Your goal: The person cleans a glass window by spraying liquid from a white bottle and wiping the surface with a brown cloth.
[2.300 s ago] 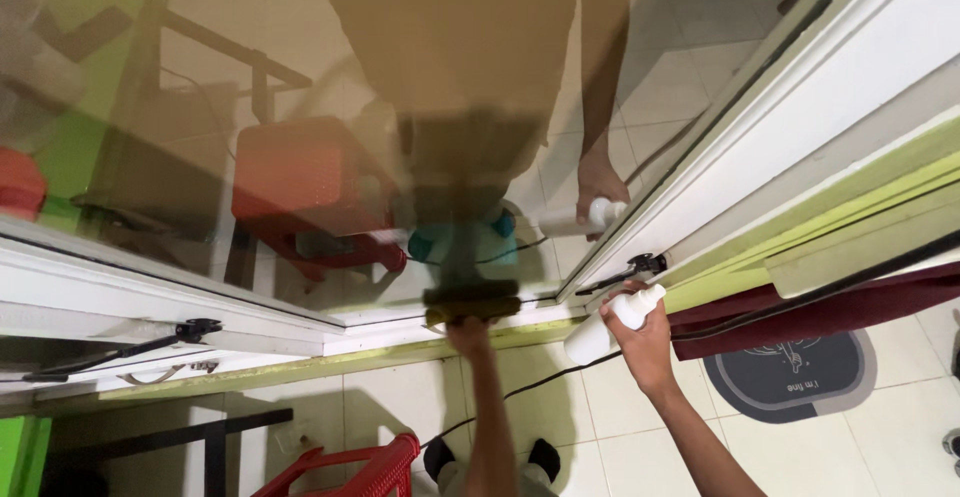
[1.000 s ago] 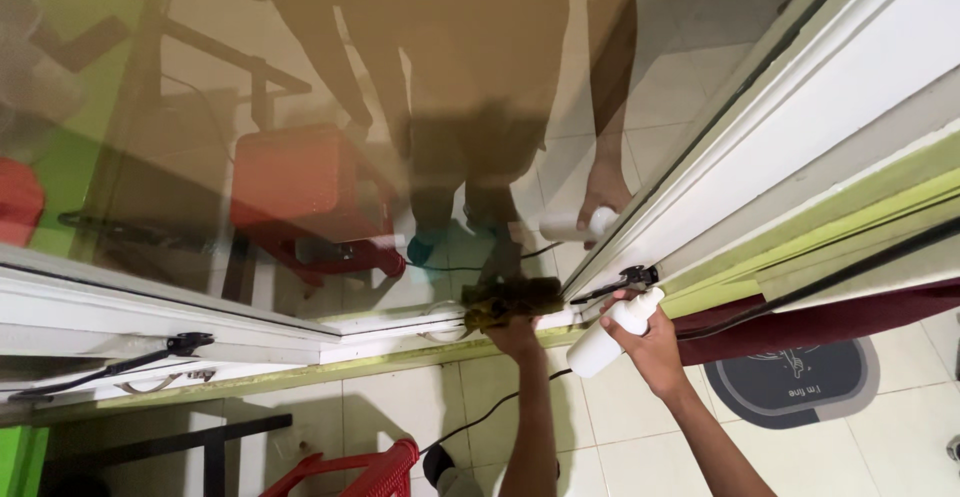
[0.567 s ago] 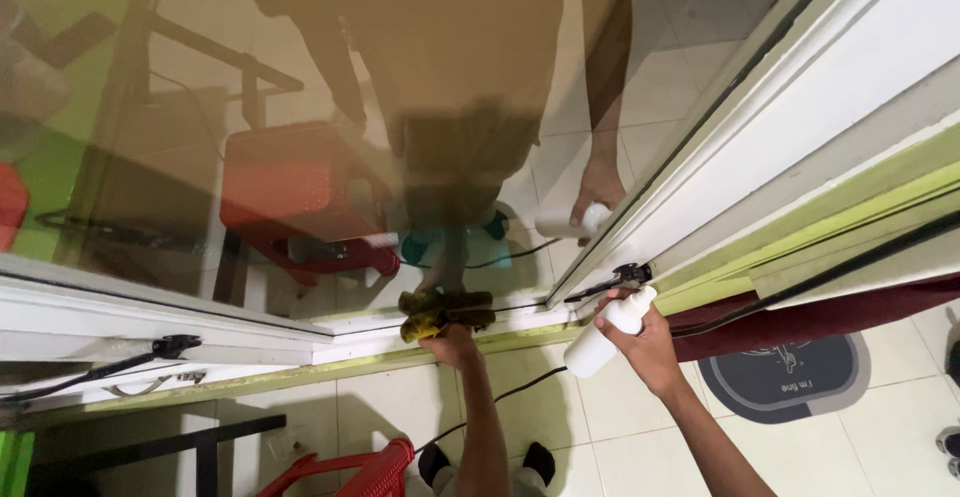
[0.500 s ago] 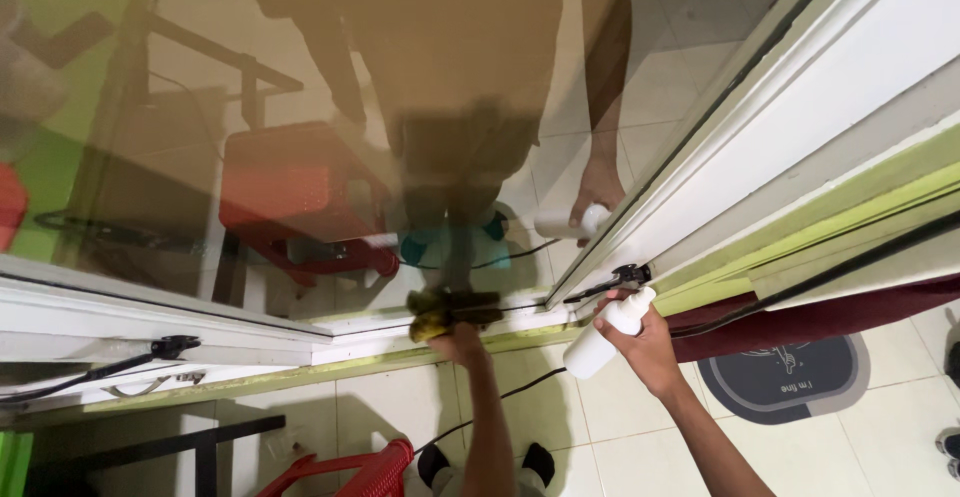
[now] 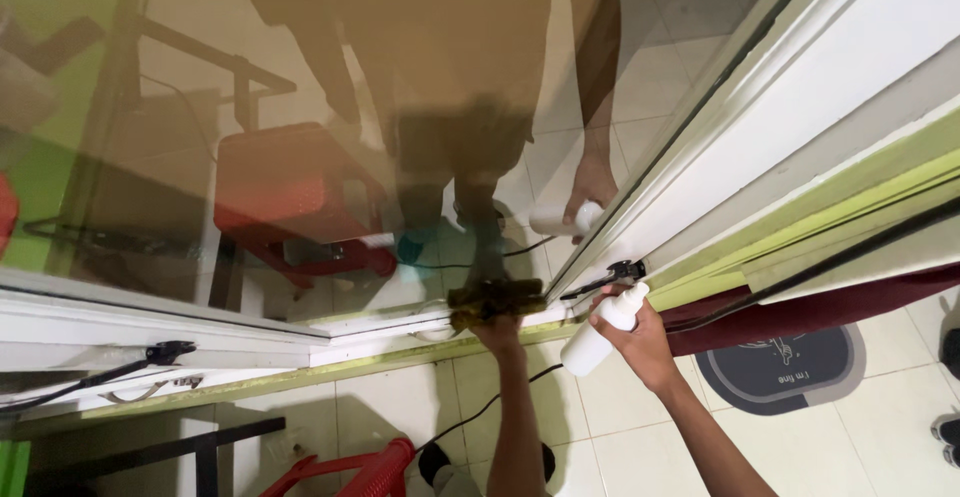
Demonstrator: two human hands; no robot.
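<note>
Cloth point(image 5: 495, 299), one, bunched in left hand point(image 5: 497, 332) at centre against glass pane point(image 5: 300, 107), one white spray bottle point(image 5: 598, 332) gripped by right hand point(image 5: 640, 342)

Down below, a pale tiled floor point(image 5: 400, 407) carries everything in view. A dark oval mat point(image 5: 775, 365) lies flat on the tiles at the right, just beside the base of the wall. A thin black cable point(image 5: 470, 419) snakes across the middle tiles. At the bottom edge, a red plastic stool point(image 5: 355, 469) stands on the floor.
</note>
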